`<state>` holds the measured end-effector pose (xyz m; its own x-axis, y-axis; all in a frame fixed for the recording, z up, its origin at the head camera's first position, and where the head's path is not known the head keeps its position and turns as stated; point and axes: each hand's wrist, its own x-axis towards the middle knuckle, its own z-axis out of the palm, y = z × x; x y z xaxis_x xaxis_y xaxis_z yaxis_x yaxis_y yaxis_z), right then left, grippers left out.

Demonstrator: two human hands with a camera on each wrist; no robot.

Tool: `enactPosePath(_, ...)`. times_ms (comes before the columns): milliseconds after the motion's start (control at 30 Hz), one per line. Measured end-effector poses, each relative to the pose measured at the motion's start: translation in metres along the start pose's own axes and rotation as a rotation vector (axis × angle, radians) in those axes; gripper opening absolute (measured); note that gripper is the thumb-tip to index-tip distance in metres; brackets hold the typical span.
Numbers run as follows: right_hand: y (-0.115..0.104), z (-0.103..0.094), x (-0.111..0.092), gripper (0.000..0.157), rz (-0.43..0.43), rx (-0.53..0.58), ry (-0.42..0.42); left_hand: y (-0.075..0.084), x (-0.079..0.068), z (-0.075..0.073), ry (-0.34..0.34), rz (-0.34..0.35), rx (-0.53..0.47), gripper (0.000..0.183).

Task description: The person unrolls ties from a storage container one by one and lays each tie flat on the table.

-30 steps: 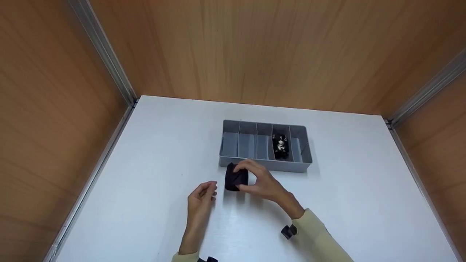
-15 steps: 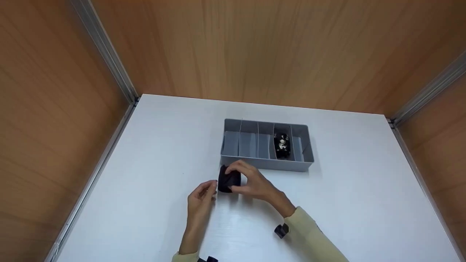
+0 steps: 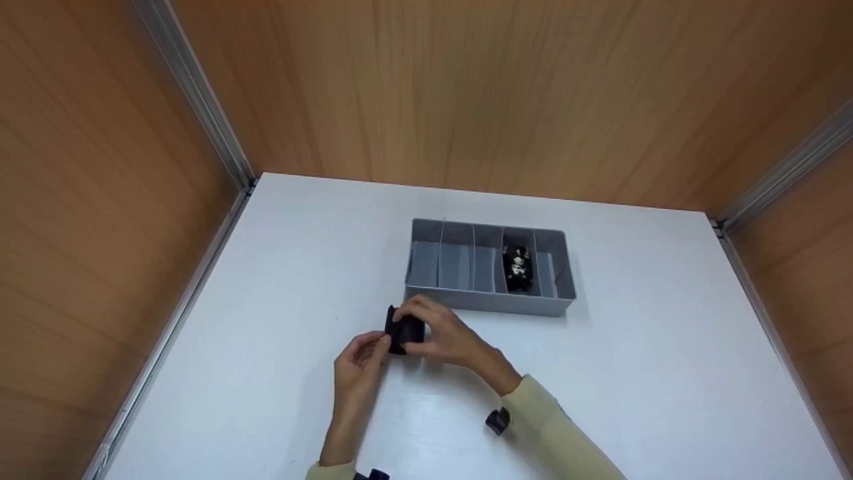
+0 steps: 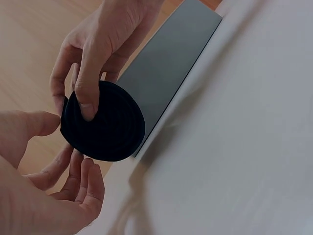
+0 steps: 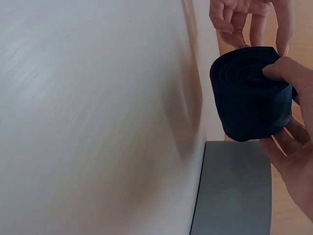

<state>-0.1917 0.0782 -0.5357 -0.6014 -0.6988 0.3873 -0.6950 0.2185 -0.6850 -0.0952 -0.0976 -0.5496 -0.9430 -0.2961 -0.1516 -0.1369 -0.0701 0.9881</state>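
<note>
A dark navy necktie (image 3: 409, 331), rolled into a tight coil, is held above the table in front of the grey box. My right hand (image 3: 443, 333) grips it across its two ends; in the right wrist view the thumb presses on the spiral end of the rolled tie (image 5: 252, 105). My left hand (image 3: 360, 363) meets its left side, thumb and fingers pinching around the loose outer edge. In the left wrist view the left thumb (image 4: 44, 123) is at the coil's edge, with the fingers curled just below. A small flap of the tie stands up at its upper left.
A grey box (image 3: 490, 301) with several side-by-side compartments stands just beyond the hands. One compartment holds a black rolled cloth with a light pattern (image 3: 518, 268). Wooden panels (image 3: 466, 100) rise behind and beside the white table (image 3: 266, 300).
My right hand has carried the rolled necktie leftward to my left hand. The left fingers, apart from it before, now touch its outer edge, where a flap stands out.
</note>
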Motion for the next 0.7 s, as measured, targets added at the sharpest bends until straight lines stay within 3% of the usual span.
enactPosePath(400, -0.005, 0.013, 0.019, 0.038, 0.04, -0.113, -0.061, -0.005, 0.006, -0.014, 0.025, 0.065, 0.058, 0.031)
enactPosePath(700, -0.01, 0.024, 0.035, 0.035, 0.036, -0.179, -0.12, -0.004, 0.009, -0.028, 0.042, 0.066, 0.071, 0.033)
